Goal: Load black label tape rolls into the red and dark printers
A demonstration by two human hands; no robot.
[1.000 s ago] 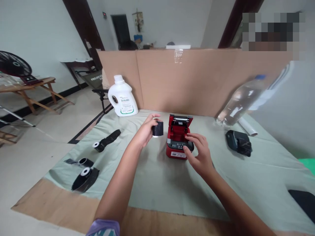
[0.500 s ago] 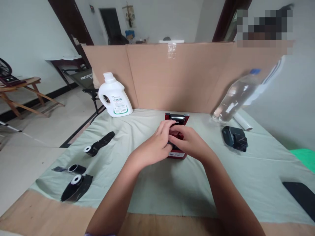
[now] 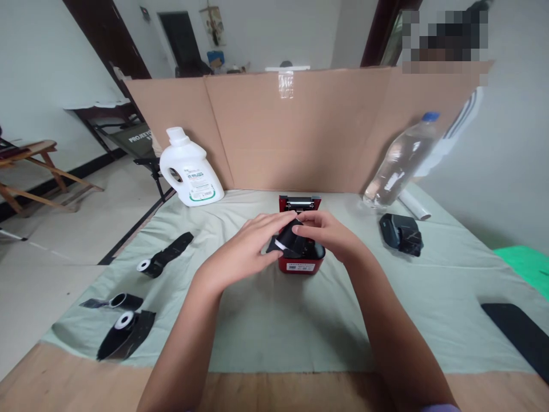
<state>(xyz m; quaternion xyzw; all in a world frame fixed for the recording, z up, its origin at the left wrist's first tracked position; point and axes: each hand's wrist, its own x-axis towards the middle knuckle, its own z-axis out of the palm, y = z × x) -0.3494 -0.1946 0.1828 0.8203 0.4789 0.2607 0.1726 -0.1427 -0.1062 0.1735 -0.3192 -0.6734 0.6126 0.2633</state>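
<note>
Left hand [image 3: 246, 246] and right hand [image 3: 331, 233] both grip 1 black roll [image 3: 286, 236], tilted over the open red printer [image 3: 301, 266] — if either slips, it could unwind or drop crooked.

The one view looks from the person's head, forward and down over the forearms [image 3: 184, 343], near enough that the surface [image 3: 295, 355] spans most of the lower part. It faces a cardboard panel [image 3: 295, 137] and a wall [image 3: 261, 34] beyond. The red device [image 3: 317, 266] sits about mid-frame, its inside hard to make out behind the fingers [image 3: 309, 231].
</note>
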